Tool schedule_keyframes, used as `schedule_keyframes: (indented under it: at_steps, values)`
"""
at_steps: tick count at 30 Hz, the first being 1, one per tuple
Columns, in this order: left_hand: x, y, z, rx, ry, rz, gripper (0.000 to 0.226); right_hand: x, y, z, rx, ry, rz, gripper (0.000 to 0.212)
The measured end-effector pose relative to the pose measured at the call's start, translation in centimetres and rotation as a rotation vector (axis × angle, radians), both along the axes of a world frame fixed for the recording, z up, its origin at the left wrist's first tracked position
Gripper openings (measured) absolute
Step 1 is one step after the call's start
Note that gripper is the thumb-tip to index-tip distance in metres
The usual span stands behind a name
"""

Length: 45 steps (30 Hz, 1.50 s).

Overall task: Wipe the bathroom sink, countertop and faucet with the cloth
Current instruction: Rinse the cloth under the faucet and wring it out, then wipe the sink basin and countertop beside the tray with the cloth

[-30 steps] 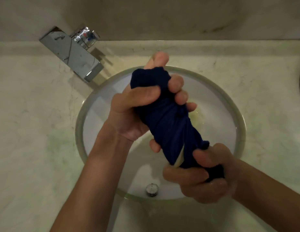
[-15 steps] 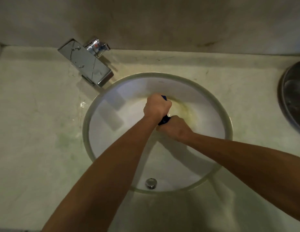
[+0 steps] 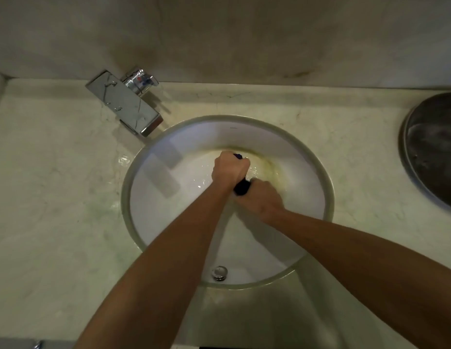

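The marble countertop is being seen from above, spreading out on every side of both hands. The round white sink is set into it, and both hands are being held inside the bowl, over its far half. A yellowish stain is showing on the bowl wall just beyond and to the right of the hands. A dark round metal tray is being cut off by the frame edge, well apart to the right of the right hand. The chrome faucet is sitting on the countertop well to the upper left of the left hand, its flat spout angled down-right toward the sink rim. The left hand is being held closed in a fist around the far end of the cloth; the right hand is being clenched on the near end, just beside and nearer than the left. The dark blue cloth is being gripped as a twisted roll, its long axis running from the near right to the far left; only a short stretch is showing between the fists, plus a tip past the left knuckles. The chrome overflow fitting is sitting in the near wall, well behind both hands.
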<state>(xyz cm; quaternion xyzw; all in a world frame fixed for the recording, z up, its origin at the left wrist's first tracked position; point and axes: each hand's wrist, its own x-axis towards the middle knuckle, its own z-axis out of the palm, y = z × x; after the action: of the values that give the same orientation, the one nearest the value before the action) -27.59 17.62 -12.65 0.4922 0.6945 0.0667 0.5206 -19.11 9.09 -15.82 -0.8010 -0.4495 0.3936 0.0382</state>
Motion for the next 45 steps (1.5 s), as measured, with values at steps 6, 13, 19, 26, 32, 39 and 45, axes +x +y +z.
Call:
schedule_keyframes:
  at_steps: [6,13,19,26,32,39,45]
  values:
    - [-5.1,-2.2,4.5,0.052,-0.358,0.407,0.062,5.5,0.7,7.8,0.282,0.004,-0.178,0.012]
    - [-1.6,-3.6,9.9,-0.231,-0.899,0.436,0.038,5.3,-1.3,13.4,0.503,0.503,-0.284,0.037]
    - [-0.4,-4.1,13.9,0.141,-0.660,0.151,0.029,9.2,-2.9,16.1,0.143,1.034,-0.118,0.044]
    - [-1.2,-3.7,19.2,0.273,-0.644,-0.116,0.025,13.5,-3.1,20.3,0.554,0.719,-0.172,0.009]
    - [0.1,-3.4,20.0,0.249,-0.447,-0.302,0.015,16.4,-3.4,21.4,0.491,0.502,-0.072,0.037]
    - [3.0,-6.9,19.5,0.318,-0.436,-0.524,0.008,17.0,-5.6,20.9,0.633,0.330,0.114,0.080]
    - [3.2,-7.7,18.8,0.450,-0.264,-0.611,0.022,18.1,-5.9,20.2,0.722,0.246,0.236,0.021]
